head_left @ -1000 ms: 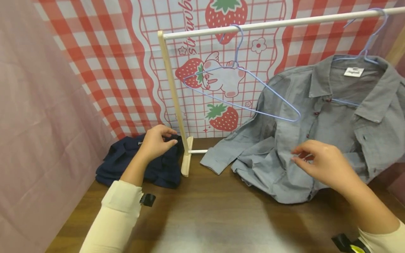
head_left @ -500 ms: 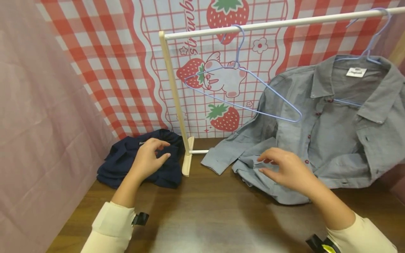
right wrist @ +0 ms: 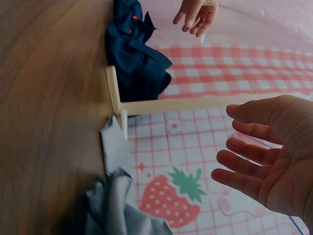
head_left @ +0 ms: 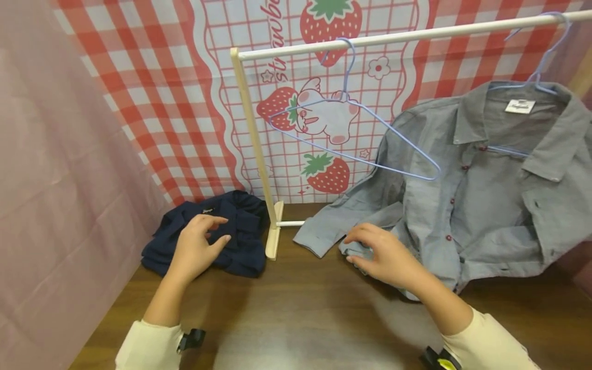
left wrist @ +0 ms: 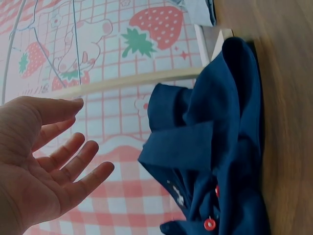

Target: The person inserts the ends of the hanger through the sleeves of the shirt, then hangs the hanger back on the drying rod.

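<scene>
Bench [head_left: 277, 308]: wood-grain top, smooth, semi-gloss, showing a pale light reflection. Navy garment [head_left: 248, 231]: matt woven cloth, folded and creased; its red button [left wrist: 210, 224] is smooth and glossy. Grey shirt [head_left: 427, 139]: matt cloth, wrinkled. Hanger [head_left: 345, 94]: thin, smooth-finished. Rack upright [head_left: 253, 133]: pale wood, matt. Rail [head_left: 416, 34]: smooth white finish. Backdrop [head_left: 319, 128]: printed cloth, matt. Side curtain [head_left: 69, 154]: pink cloth, lightly creased.

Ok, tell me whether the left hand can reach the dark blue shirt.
Likely yes: the left hand holds nothing, hovers close to the dark blue shirt, and nothing shows between them.
</scene>
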`<state>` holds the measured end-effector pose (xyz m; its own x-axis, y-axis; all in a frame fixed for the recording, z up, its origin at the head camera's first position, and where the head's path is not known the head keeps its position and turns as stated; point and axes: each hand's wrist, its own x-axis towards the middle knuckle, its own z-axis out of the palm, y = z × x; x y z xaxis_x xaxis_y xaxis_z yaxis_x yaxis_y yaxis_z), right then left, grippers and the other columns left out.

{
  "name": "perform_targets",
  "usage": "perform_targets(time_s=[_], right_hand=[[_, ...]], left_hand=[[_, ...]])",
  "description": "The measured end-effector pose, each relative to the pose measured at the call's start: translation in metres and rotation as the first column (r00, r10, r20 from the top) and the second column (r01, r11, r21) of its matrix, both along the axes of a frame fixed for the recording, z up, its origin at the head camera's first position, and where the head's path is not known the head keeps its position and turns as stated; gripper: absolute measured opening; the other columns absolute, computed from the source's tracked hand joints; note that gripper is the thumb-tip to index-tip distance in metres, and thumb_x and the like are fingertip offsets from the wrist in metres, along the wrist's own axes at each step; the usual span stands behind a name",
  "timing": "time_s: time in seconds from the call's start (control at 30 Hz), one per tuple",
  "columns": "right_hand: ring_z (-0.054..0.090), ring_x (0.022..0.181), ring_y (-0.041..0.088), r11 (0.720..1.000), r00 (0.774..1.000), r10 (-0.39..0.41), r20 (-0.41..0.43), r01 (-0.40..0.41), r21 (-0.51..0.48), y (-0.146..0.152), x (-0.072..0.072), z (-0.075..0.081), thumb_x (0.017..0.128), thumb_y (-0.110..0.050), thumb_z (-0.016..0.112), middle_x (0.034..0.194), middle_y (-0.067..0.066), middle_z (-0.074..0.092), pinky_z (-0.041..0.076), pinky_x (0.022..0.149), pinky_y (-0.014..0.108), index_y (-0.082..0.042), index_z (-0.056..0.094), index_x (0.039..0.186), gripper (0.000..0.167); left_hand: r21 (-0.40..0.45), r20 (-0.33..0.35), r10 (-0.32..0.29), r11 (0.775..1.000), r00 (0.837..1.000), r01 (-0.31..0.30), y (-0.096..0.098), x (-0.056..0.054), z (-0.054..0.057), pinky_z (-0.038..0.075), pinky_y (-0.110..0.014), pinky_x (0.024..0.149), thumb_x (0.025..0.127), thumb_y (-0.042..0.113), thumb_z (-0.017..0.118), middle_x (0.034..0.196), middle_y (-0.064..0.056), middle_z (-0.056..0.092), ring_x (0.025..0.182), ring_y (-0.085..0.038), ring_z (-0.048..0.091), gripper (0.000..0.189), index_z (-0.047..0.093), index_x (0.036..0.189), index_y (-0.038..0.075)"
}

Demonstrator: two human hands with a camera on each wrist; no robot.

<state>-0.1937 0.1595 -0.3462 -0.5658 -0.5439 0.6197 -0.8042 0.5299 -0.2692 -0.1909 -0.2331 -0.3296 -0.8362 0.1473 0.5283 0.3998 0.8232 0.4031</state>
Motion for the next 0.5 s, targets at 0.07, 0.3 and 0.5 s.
perform_targets(time_s=[0.07,0.3,0.5], right_hand=[[0.062,0.092,0.016,1.0,1.0,0.022,0.008,-0.022,-0.015,-0.007,-0.002,-0.003,0.074,-0.007,0.083,0.101,0.0,0.065,0.053,0.076,0.034,-0.008,0.068,0.099,0.029],[0.061,0.085,0.013,0.997,0.998,0.061,0.034,-0.06,-0.038,-0.033,-0.008,-0.005,0.075,-0.006,0.082,0.102,0.002,0.065,0.052,0.07,0.03,-0.006,0.069,0.101,0.03],[0.062,0.091,0.017,0.996,0.991,0.091,0.102,-0.089,-0.03,-0.057,-0.017,-0.004,0.078,-0.007,0.081,0.105,0.004,0.065,0.054,0.072,0.029,-0.006,0.069,0.104,0.029]], left_hand=[[0.0,-0.001,0.017,1.0,1.0,-0.017,-0.006,0.004,-0.001,0.054,-0.047,0.078,0.081,0.007,0.078,0.108,-0.017,0.061,0.098,-0.03,0.058,0.034,0.069,0.114,0.002],[0.023,-0.036,0.067,0.998,0.997,-0.067,-0.026,0.01,-0.007,0.055,-0.049,0.075,0.08,0.004,0.078,0.107,-0.021,0.06,0.095,-0.034,0.06,0.034,0.068,0.112,-0.001],[0.057,-0.012,0.114,0.992,0.993,-0.113,-0.038,0.01,-0.013,0.054,-0.051,0.077,0.082,0.005,0.076,0.111,-0.022,0.059,0.097,-0.036,0.06,0.032,0.067,0.112,-0.002]])
